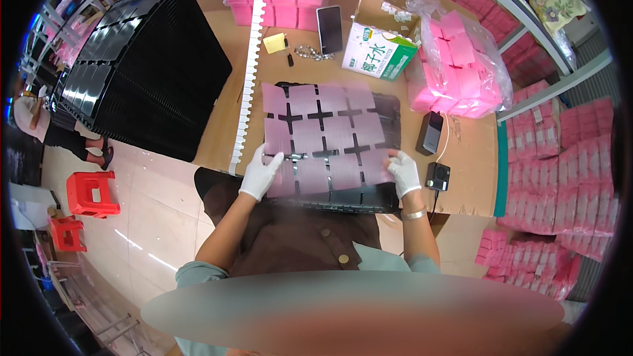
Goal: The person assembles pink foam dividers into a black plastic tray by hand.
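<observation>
A thin, see-through pink sheet (310, 133) with cross-shaped cut-outs lies over a black plastic tray (349, 198) in front of me. Dark parts of the tray show through the openings. My white-gloved left hand (262, 173) is closed at the sheet's left edge. From its fingers a slim metal pen-like tool (297, 156) points right across the sheet; whether this hand also grips the sheet is unclear. At the right edge, the gloved fingers of my right hand (403, 173) pinch the pink sheet.
Tall stacked black trays (158, 72) stand at left, beside a white toothed strip (250, 66). Behind are a phone (330, 29), a cardboard box (379, 46) and bagged pink pieces (455, 66). A black device (430, 133) and cabled box (438, 176) sit at right. A person (49, 122) is far left.
</observation>
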`<state>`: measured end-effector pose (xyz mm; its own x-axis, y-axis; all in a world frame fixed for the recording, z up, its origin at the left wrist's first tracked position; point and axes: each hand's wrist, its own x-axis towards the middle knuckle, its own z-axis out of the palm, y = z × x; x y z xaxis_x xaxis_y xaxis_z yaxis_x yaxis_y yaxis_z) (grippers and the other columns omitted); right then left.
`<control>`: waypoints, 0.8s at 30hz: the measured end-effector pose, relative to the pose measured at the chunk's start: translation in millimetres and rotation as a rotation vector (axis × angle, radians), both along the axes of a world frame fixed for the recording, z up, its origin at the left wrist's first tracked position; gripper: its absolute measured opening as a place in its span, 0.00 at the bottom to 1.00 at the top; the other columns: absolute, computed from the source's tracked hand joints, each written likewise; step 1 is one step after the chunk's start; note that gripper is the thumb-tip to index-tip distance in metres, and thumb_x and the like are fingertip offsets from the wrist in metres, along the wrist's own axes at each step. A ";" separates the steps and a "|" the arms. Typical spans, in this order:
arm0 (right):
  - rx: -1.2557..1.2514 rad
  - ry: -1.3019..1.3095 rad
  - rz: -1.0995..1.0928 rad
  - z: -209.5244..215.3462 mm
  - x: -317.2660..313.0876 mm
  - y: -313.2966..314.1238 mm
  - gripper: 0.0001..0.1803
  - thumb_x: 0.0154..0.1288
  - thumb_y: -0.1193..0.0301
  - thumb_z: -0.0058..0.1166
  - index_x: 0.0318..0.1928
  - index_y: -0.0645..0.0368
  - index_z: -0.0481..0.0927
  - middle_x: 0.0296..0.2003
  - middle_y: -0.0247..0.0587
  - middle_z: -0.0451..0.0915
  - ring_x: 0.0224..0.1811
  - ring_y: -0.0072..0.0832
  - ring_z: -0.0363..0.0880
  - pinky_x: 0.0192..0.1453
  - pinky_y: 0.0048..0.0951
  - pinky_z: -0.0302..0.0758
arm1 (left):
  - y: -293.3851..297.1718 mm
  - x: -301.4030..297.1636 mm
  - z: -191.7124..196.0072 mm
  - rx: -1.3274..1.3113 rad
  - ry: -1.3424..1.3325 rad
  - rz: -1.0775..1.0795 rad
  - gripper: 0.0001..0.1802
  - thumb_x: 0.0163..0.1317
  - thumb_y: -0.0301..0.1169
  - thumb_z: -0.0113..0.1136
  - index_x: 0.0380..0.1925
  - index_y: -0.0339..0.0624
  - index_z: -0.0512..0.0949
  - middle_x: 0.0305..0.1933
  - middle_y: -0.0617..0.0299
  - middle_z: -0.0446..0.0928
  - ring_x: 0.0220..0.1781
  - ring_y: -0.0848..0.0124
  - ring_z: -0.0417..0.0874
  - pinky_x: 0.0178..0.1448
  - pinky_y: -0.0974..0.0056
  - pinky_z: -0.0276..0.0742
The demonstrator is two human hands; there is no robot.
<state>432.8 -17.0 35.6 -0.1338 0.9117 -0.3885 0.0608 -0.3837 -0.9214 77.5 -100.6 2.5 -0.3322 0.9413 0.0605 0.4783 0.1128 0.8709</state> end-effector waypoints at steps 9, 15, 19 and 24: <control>0.001 -0.250 -0.140 -11.4 26.1 -52.7 0.17 0.54 0.77 0.58 0.45 0.67 0.73 0.24 0.34 0.79 0.22 0.16 0.73 0.24 0.17 0.68 | -29.2 21.9 51.1 -0.400 -0.197 0.005 0.37 0.55 0.27 0.54 0.65 0.38 0.52 0.24 0.56 0.75 0.17 0.70 0.77 0.24 0.64 0.76; 0.067 -0.347 -0.107 -8.9 17.3 -45.6 0.16 0.55 0.76 0.58 0.45 0.64 0.74 0.24 0.33 0.78 0.22 0.15 0.72 0.24 0.17 0.68 | -30.6 17.1 46.5 -0.381 -0.180 0.042 0.33 0.55 0.27 0.54 0.62 0.36 0.58 0.22 0.56 0.77 0.15 0.69 0.77 0.24 0.65 0.75; 0.117 -0.360 -0.067 -9.8 19.3 -45.5 0.16 0.55 0.75 0.58 0.45 0.64 0.74 0.24 0.34 0.79 0.23 0.15 0.72 0.25 0.18 0.68 | -33.1 15.3 37.2 -0.344 -0.143 0.048 0.32 0.55 0.28 0.54 0.61 0.36 0.59 0.23 0.54 0.79 0.14 0.68 0.77 0.25 0.64 0.75; 0.108 -0.568 -0.111 8.9 18.9 -42.1 0.22 0.55 0.70 0.60 0.48 0.65 0.71 0.24 0.38 0.77 0.25 0.24 0.75 0.31 0.25 0.73 | -33.7 12.4 56.7 -0.389 0.231 0.014 0.31 0.57 0.38 0.57 0.59 0.39 0.63 0.35 0.51 0.79 0.34 0.57 0.81 0.41 0.57 0.76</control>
